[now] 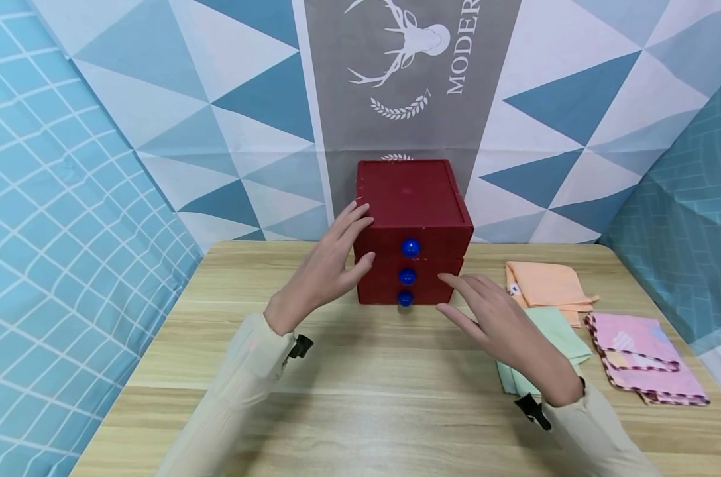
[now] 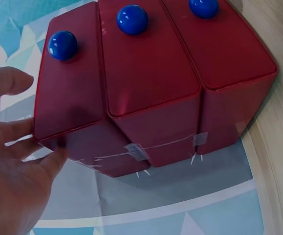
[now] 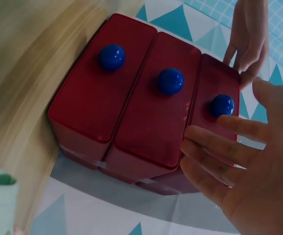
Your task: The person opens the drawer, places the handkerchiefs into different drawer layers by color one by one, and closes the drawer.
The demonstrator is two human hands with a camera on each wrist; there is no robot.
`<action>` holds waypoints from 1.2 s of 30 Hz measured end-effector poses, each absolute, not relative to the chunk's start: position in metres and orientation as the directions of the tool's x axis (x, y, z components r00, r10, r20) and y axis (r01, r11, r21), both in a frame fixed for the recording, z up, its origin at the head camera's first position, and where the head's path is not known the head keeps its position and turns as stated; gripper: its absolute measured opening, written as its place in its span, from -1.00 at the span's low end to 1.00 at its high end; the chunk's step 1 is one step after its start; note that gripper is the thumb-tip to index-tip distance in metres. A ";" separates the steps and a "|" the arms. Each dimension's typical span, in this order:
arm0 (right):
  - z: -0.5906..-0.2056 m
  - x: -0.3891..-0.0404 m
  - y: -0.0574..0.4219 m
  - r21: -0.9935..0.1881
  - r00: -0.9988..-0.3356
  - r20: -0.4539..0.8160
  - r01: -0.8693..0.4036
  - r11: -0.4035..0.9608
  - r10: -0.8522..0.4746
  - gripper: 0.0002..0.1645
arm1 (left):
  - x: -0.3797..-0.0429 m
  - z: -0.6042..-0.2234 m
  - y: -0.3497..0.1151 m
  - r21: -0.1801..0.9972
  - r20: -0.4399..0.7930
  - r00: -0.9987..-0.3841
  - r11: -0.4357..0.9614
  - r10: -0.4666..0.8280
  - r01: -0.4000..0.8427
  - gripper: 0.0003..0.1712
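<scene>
A dark red cabinet (image 1: 408,195) with three stacked drawers stands at the back of the table. Each drawer has a round blue knob, the top knob (image 1: 411,248) being the largest in the head view. My left hand (image 1: 331,265) is at the cabinet's upper left edge, fingers extended with the fingertips right at the side and top. In front of the lower right drawers, my right hand (image 1: 494,315) reaches in with straight, spread fingers and holds nothing. Clear tape (image 2: 136,152) runs across the side of the drawers in the left wrist view.
To the right lie a folded peach cloth (image 1: 545,285), a green cloth (image 1: 560,331) partly behind my right arm, and a pink cloth (image 1: 647,351) with a checked border. A patterned fabric backdrop (image 1: 599,86) rises behind the wooden table (image 1: 360,411).
</scene>
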State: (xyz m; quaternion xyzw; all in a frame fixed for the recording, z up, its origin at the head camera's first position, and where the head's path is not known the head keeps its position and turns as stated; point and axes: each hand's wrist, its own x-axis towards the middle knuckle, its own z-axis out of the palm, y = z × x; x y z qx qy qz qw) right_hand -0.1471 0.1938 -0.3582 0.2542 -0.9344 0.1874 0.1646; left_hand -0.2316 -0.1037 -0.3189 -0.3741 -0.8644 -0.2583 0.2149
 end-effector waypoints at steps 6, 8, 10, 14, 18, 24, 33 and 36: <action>-0.352 -0.160 0.179 -0.284 -0.788 0.446 -0.574 0.768 -0.424 -0.11 | -0.234 -0.316 -0.103 0.295 0.554 -0.614 0.557 0.562 0.776 -0.33; -0.350 -0.164 0.175 -0.291 -0.783 0.450 -0.582 0.759 -0.428 -0.08 | -0.234 -0.315 -0.102 0.311 0.538 -0.618 0.547 0.573 0.777 -0.31; -0.348 -0.169 0.171 -0.292 -0.780 0.455 -0.587 0.755 -0.430 -0.07 | -0.235 -0.315 -0.102 0.338 0.523 -0.627 0.535 0.577 0.774 -0.31; -0.345 -0.180 0.162 -0.274 -0.759 0.482 -0.606 0.747 -0.438 -0.11 | -0.238 -0.318 -0.104 0.392 0.528 -0.638 0.506 0.561 0.769 -0.33; -0.343 -0.191 0.150 -0.260 -0.734 0.520 -0.624 0.737 -0.437 -0.19 | -0.241 -0.323 -0.106 0.378 0.565 -0.612 0.487 0.553 0.788 -0.34; -0.344 -0.202 0.136 -0.258 -0.693 0.607 -0.635 0.728 -0.389 -0.43 | -0.242 -0.330 -0.106 0.340 0.603 -0.578 0.478 0.550 0.810 -0.29; -0.348 -0.209 0.129 -0.304 -0.679 0.658 -0.635 0.710 -0.325 -0.52 | -0.244 -0.334 -0.106 0.326 0.628 -0.555 0.463 0.545 0.824 -0.30; -0.349 -0.210 0.129 -0.303 -0.674 0.666 -0.635 0.710 -0.319 -0.53 | -0.244 -0.335 -0.105 0.322 0.638 -0.549 0.461 0.539 0.827 -0.31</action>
